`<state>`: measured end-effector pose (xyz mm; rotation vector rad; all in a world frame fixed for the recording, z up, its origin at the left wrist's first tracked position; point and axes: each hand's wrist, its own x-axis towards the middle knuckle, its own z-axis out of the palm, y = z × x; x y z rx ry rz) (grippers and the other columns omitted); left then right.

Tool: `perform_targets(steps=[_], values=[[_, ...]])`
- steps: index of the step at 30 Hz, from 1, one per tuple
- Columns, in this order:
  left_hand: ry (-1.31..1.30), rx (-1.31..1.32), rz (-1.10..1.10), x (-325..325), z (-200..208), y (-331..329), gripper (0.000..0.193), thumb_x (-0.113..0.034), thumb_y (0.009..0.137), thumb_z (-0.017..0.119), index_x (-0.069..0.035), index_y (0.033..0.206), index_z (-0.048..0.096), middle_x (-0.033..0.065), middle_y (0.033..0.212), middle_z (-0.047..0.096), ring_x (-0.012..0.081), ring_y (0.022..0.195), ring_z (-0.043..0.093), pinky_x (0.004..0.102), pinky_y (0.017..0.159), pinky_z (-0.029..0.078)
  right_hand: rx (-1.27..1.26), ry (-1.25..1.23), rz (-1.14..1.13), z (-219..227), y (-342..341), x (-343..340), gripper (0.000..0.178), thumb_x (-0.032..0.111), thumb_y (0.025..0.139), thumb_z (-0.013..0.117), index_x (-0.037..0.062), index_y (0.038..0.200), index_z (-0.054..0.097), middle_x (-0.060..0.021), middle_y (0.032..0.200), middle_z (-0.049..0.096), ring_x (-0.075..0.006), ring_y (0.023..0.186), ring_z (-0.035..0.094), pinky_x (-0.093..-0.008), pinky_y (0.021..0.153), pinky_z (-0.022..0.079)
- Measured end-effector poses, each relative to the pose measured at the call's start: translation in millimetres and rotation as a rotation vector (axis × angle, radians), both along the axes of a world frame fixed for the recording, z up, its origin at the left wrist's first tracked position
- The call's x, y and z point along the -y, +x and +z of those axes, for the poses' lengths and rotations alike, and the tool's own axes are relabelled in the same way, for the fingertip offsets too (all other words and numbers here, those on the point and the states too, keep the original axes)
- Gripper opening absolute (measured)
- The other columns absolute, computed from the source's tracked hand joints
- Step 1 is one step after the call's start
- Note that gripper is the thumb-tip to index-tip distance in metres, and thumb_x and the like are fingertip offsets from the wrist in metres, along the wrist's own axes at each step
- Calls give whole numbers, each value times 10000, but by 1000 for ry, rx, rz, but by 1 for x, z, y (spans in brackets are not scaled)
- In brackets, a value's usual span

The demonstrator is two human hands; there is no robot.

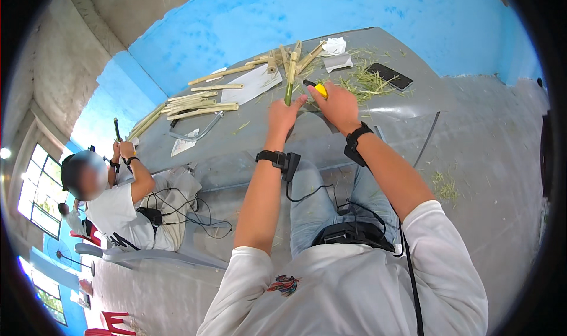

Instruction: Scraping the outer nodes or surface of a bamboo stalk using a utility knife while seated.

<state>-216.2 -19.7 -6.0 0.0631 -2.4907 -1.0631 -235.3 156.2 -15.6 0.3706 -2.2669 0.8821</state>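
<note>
My left hand [282, 120] is closed round the near end of a bamboo stick [291, 76], pale along its far part and green close to my fingers. Just to the right, my right hand [341, 106] grips a yellow and black cutter knife [321, 91]. Its black tip points toward the green part of the bamboo; whether the blade touches it I cannot tell. Both hands are over the near edge of the grey table [236, 126]. Other pale bamboo pieces [308, 58] lie beyond the one I hold.
Cut bamboo sticks [198, 105] are heaped at the table's left, near a hacksaw [198, 132]. Green shavings [369, 85] are scattered at right, beside a black phone [390, 76]. White paper [254, 88] lies mid-table. Seated at left, another person [127, 203] holds a green stick.
</note>
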Motion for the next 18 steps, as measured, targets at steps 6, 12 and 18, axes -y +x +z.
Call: perform_targets(steps=[6, 12, 18], values=[[251, 150, -186, 8, 3, 7, 627, -652, 783, 768, -52, 770, 585, -7, 607, 485, 112, 523, 437, 310, 482, 364, 49, 116, 137, -3, 4, -3, 629, 683, 897, 547, 73, 810, 677, -176, 717, 661, -377, 705, 663, -471, 618, 520], [297, 296, -389, 20, 19, 19, 522, -561, 837, 770, -76, 940, 607, -41, 664, 475, 73, 559, 425, 250, 496, 333, 28, 203, 227, -3, 0, -1, 655, 719, 876, 541, 85, 799, 688, -171, 715, 661, -380, 713, 661, -488, 629, 517], [320, 322, -297, 9, 24, 22, 504, -557, 841, 768, -84, 851, 596, -40, 645, 478, 72, 544, 412, 254, 472, 311, 54, 202, 224, -4, -4, -2, 685, 727, 885, 521, 68, 787, 679, -171, 725, 666, -378, 700, 663, -489, 621, 517]])
